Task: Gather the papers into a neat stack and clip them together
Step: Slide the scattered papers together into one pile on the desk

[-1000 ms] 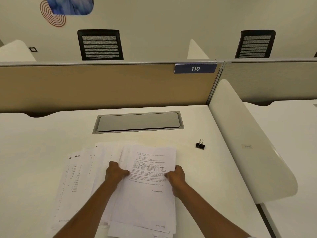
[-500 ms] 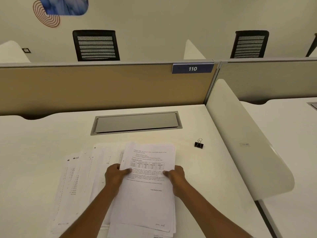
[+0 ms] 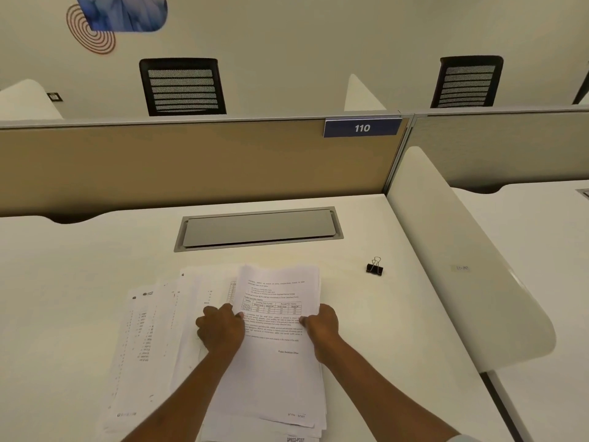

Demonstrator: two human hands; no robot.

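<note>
White papers (image 3: 274, 352) are seen from the head view, held at both sides. The left hand (image 3: 220, 330) is curled on the pile's left edge, and the right hand (image 3: 322, 327) grips the right edge with the thumb on top. More sheets (image 3: 149, 339) are fanned out to the left of the left fingers. They should be slid in gently and the edges tapped square. A black clip (image 3: 374, 267) waits beyond the right fingers, on the desk (image 3: 398, 330).

Papers (image 3: 274, 371) on desk (image 3: 79, 282); binder clip (image 3: 374, 267) right, apart.
</note>
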